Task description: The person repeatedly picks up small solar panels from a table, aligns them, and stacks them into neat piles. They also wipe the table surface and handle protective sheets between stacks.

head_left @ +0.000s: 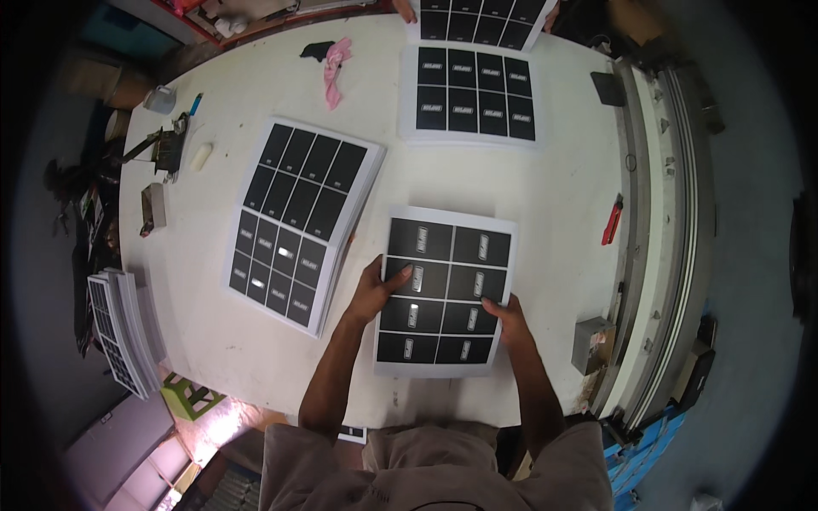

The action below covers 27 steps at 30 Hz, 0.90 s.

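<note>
A small stack of white sheets (417,322) printed with black panels is in front of me, close to the near edge of the table. My left hand (375,288) grips its left side, thumb laid over the top sheet and fingers hidden at the edge. On the opposite side, my right hand (506,317) grips the stack the same way. To the left lies a larger, slightly slanted pile of printed sheets (294,217). Beyond my hands rests another pile (475,94), and behind it another person's hand (405,10) holds printed sheets (481,21).
A red utility knife (612,220) and an open metal box (592,345) lie at the right, beside a long metal rail (682,213). A pink cloth (334,77) is at the far left. More printed sheets (119,332) stand by the table's left edge, above a green stool (187,399).
</note>
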Available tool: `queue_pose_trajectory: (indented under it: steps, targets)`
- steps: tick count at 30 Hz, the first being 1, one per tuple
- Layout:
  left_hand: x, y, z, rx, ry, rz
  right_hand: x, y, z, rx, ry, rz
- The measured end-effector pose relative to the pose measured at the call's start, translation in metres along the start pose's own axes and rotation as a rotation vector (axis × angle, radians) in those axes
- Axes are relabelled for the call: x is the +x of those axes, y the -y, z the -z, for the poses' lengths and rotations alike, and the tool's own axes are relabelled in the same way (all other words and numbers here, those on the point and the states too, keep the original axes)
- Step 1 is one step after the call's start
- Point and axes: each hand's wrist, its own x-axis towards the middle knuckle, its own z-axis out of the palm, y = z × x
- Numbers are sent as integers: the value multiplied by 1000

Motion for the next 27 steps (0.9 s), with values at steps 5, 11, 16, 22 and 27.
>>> queue_pose_trajectory:
  steps: [5,11,16,22,27]
  targets:
    - [12,7,18,-268,148,-65,-4,-31,14,427,-97,139]
    - [10,137,24,813,-688,-485,64,5,-28,798,-47,295]
    - [-1,157,-2,1282,-575,-374,141,76,-83,889,-104,414]
    - [-2,155,-4,1275,-616,-421,166,109,-102,955,-68,459]
    - [-4,155,0,1238,-630,-451,180,132,-117,930,-7,537]
